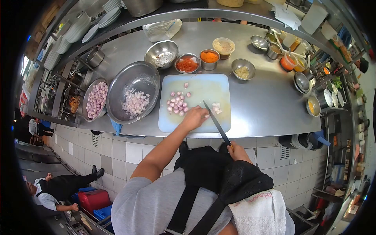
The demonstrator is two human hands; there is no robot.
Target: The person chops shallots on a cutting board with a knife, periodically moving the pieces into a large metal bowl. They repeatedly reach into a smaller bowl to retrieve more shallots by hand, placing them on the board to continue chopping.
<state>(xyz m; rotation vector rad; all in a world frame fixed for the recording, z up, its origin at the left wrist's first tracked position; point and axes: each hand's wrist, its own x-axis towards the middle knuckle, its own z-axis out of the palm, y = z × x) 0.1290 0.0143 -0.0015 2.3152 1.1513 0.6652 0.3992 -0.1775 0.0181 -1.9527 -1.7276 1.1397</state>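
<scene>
My right hand grips the handle of a kitchen knife, whose long blade points away over the white cutting board. Beside the blade, my left hand is closed low over the board, its fingertips pinched on a small pale shallot, mostly hidden by the fingers. A cluster of peeled shallots lies just beyond and left of that hand. Chopped pale shallot sits in a little heap to the right of the blade.
Left of the board stand a large steel bowl of chopped shallots and a bowl of whole shallots. Behind it are shredded carrot, an orange-filled container and a small bowl. A person is at lower left.
</scene>
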